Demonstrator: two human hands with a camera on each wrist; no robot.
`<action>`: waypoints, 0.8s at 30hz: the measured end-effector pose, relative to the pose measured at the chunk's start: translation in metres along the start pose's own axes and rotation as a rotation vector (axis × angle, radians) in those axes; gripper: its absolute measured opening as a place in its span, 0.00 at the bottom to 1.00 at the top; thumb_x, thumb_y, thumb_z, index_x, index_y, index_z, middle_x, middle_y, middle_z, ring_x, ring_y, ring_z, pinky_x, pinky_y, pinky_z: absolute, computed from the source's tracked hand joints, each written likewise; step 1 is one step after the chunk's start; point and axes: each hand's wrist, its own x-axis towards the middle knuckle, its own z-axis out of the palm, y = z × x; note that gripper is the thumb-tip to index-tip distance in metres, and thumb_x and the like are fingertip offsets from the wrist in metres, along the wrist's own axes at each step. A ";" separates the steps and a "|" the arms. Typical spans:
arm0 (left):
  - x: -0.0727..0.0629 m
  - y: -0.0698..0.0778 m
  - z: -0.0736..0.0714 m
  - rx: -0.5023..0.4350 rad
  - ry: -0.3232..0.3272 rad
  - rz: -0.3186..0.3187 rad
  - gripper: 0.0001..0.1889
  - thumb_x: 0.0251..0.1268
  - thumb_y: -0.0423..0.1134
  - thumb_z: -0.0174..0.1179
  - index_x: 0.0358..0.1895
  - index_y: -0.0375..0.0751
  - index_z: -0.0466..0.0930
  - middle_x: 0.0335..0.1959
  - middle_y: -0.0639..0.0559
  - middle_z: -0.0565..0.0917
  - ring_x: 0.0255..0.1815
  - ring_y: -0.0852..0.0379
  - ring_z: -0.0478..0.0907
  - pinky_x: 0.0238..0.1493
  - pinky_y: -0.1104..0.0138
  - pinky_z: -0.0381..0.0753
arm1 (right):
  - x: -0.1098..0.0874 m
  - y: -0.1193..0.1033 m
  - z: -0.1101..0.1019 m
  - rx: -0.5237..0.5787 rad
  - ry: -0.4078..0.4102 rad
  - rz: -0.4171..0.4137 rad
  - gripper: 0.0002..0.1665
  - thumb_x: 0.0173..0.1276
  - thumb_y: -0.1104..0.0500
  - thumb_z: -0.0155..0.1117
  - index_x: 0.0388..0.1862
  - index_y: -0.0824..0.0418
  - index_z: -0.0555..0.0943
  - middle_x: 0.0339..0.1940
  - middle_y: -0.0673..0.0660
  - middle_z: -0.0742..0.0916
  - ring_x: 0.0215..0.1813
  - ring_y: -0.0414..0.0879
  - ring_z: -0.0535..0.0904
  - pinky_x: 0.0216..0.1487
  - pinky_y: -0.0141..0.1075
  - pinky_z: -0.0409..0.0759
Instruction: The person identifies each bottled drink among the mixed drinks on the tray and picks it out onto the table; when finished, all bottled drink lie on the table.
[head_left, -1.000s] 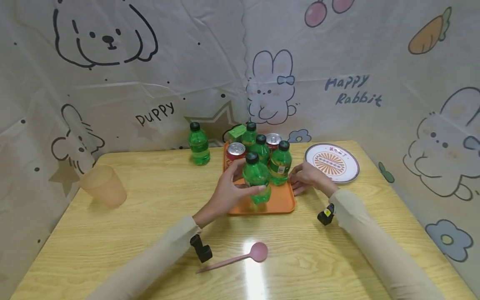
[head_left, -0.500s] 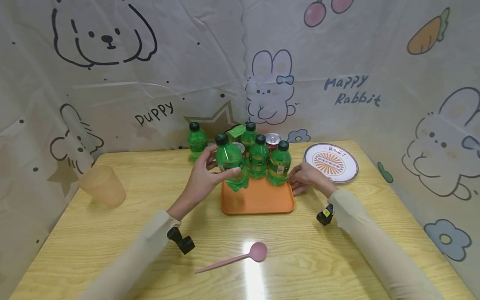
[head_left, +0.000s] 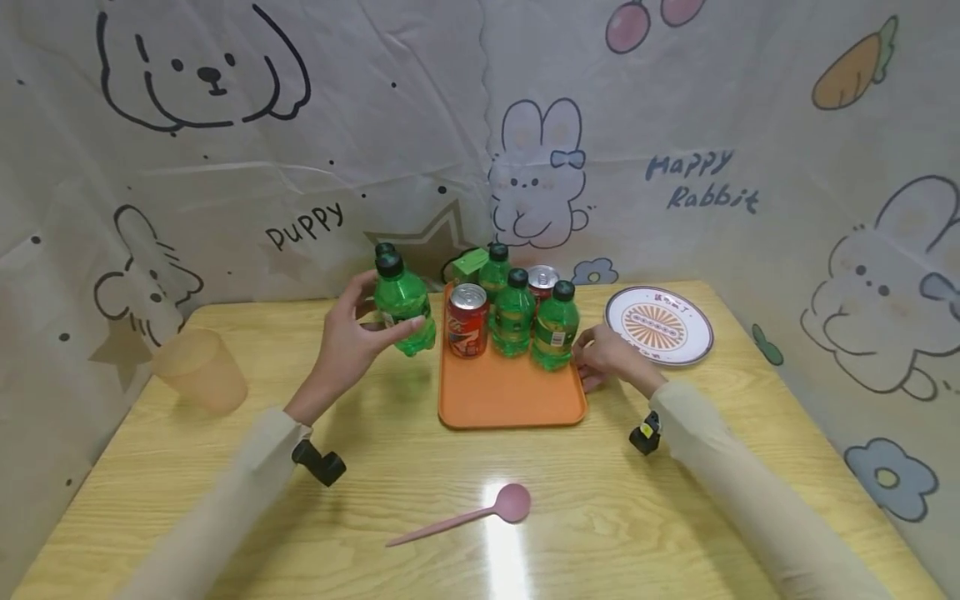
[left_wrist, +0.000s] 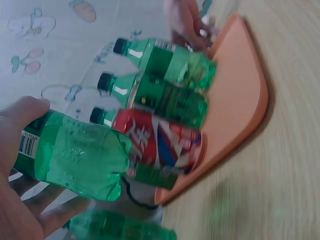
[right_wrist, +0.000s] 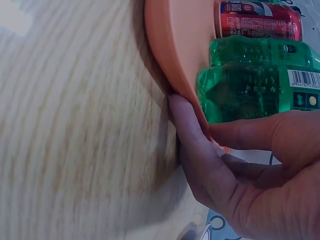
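Observation:
A green plastic bottle (head_left: 405, 304) with a black cap is in my left hand (head_left: 337, 346), gripped round its sides and raised off the table, left of the orange tray (head_left: 510, 404). Behind it another green bottle (left_wrist: 120, 227) stands on the table, mostly hidden in the head view. My right hand (head_left: 611, 354) pinches the tray's right rim, thumb and fingers on either side of it in the right wrist view. On the tray are a red can (head_left: 467, 321), a second can (head_left: 542, 282), a small green box (head_left: 469, 267) and several upright green bottles (head_left: 513, 321).
A white patterned plate (head_left: 660, 325) lies right of the tray. At the left, a translucent orange cup (head_left: 202, 371) appears tilted. A pink spoon (head_left: 512, 504) rests in front of the tray. A printed cloth (head_left: 420, 125) hangs behind the wooden table (head_left: 375, 458).
My left hand has carried the green bottle from over the tray leftward, past its left edge. The front red can is now uncovered. My right hand stays at the rim.

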 end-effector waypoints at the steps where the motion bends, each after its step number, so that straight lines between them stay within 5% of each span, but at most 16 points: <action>1: 0.002 -0.002 -0.003 0.012 0.008 0.001 0.37 0.60 0.35 0.78 0.72 0.45 0.72 0.60 0.44 0.81 0.55 0.54 0.78 0.49 0.72 0.84 | 0.000 0.000 0.000 -0.020 0.007 -0.008 0.15 0.76 0.69 0.55 0.55 0.79 0.76 0.35 0.65 0.87 0.31 0.46 0.87 0.36 0.42 0.91; 10: 0.015 -0.021 -0.032 0.089 0.088 -0.034 0.39 0.60 0.36 0.77 0.74 0.43 0.70 0.62 0.43 0.80 0.57 0.54 0.78 0.52 0.71 0.79 | -0.002 -0.002 -0.004 0.039 -0.052 -0.025 0.12 0.75 0.70 0.53 0.50 0.79 0.76 0.33 0.64 0.86 0.31 0.48 0.87 0.37 0.41 0.91; 19: 0.024 -0.048 -0.049 0.129 0.156 -0.071 0.38 0.62 0.43 0.77 0.74 0.44 0.70 0.59 0.48 0.79 0.55 0.60 0.75 0.51 0.72 0.80 | 0.003 -0.007 -0.003 -0.091 0.004 -0.026 0.10 0.72 0.71 0.56 0.49 0.77 0.76 0.34 0.66 0.86 0.29 0.46 0.86 0.34 0.40 0.90; 24: 0.033 -0.062 -0.057 0.126 0.185 -0.116 0.38 0.63 0.44 0.76 0.75 0.45 0.69 0.58 0.48 0.79 0.51 0.63 0.77 0.49 0.75 0.79 | 0.005 -0.005 -0.002 -0.027 -0.032 0.005 0.11 0.74 0.70 0.54 0.51 0.77 0.74 0.32 0.65 0.85 0.29 0.46 0.86 0.35 0.42 0.91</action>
